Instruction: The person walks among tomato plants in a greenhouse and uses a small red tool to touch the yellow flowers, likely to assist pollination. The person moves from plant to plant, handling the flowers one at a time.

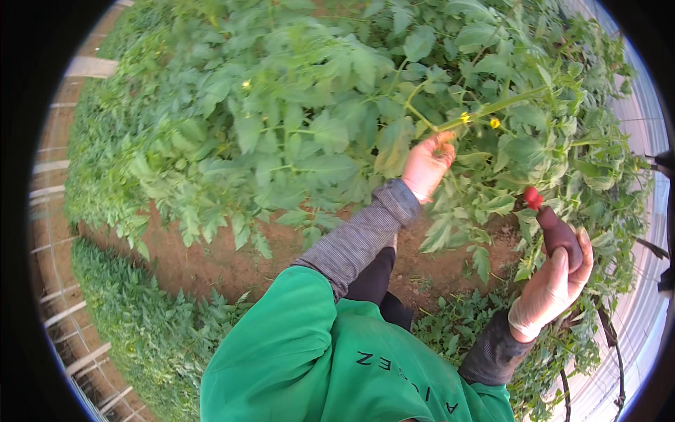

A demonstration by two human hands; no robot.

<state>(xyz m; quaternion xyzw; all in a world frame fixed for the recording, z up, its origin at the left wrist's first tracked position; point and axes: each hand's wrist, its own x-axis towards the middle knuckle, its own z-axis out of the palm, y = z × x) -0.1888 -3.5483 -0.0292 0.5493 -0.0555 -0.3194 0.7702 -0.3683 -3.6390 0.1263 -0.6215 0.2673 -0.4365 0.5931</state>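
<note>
My left hand, in a thin pale glove, reaches up among the tomato plants. Its fingertips are closed on a green tomato stem that slants up to the right. Small yellow tomato flowers hang from this stem just beyond my fingers. Lower on the right, my right hand grips a dark brown, bulb-shaped hand tool. A red nozzle-like tip sits at its upper end, pointing towards the leaves; its exact kind is unclear. Some of my right fingers are hidden behind the tool.
Dense tomato foliage fills the space in front of me. A bare soil path runs between it and another plant row at lower left. Pale strips line the left rim. Plastic sheeting and dark hoses stand at right.
</note>
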